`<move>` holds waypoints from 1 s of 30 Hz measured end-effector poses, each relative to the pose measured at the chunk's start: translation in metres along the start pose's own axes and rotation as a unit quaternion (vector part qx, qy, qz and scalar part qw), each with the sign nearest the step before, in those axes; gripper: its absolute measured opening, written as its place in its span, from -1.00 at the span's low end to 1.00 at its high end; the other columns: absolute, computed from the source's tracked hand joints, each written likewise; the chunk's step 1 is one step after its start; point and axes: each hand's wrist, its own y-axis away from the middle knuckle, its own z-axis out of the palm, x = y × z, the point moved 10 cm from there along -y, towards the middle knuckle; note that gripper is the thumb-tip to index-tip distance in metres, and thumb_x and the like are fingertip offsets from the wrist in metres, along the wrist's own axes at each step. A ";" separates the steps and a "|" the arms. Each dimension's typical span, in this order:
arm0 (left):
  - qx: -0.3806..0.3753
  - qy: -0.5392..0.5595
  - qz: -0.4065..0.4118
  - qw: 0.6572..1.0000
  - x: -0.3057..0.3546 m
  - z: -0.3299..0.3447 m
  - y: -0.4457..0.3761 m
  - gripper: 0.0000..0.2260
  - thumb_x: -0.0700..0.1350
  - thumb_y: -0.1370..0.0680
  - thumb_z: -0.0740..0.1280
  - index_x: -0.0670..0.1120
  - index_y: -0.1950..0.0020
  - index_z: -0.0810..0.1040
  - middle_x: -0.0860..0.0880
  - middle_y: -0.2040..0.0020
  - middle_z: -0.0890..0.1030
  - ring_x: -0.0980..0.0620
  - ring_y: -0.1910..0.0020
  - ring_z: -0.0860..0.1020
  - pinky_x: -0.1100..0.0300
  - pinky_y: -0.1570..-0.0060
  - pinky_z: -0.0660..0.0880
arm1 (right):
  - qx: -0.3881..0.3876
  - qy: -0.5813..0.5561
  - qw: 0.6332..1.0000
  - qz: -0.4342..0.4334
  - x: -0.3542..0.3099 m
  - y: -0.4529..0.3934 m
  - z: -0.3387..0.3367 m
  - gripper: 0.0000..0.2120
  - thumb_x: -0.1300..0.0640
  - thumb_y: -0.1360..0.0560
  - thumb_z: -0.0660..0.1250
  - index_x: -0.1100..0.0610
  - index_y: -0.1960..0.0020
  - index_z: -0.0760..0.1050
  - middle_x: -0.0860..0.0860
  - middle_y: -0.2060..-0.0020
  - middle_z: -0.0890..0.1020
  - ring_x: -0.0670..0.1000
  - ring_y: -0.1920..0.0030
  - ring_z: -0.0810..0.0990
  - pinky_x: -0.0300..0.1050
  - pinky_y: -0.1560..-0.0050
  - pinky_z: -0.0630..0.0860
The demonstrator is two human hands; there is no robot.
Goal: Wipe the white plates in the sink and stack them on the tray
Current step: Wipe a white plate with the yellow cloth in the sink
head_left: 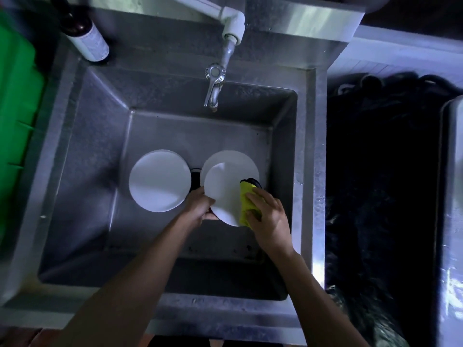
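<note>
Dim light; green bin [17, 116] left, perhaps dark cloth [383, 171] right.

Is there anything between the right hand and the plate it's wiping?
Yes: the yellow cloth lies between the right hand and the held plate, as wiping needs. The left hand grips the plate's left edge.
</note>
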 end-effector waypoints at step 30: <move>-0.014 0.087 0.168 0.982 0.077 -0.019 0.195 -0.47 -0.31 -0.26 0.39 -0.15 -0.23 0.62 -0.16 -0.12 0.69 -0.26 -0.04 0.68 -0.20 0.14 0.65 | -0.023 0.093 0.988 -0.122 -0.084 0.011 -0.063 -0.46 -0.02 -0.70 0.10 0.08 -0.63 0.09 0.03 -0.64 -0.01 0.09 -0.63 -0.03 0.08 -0.57 0.06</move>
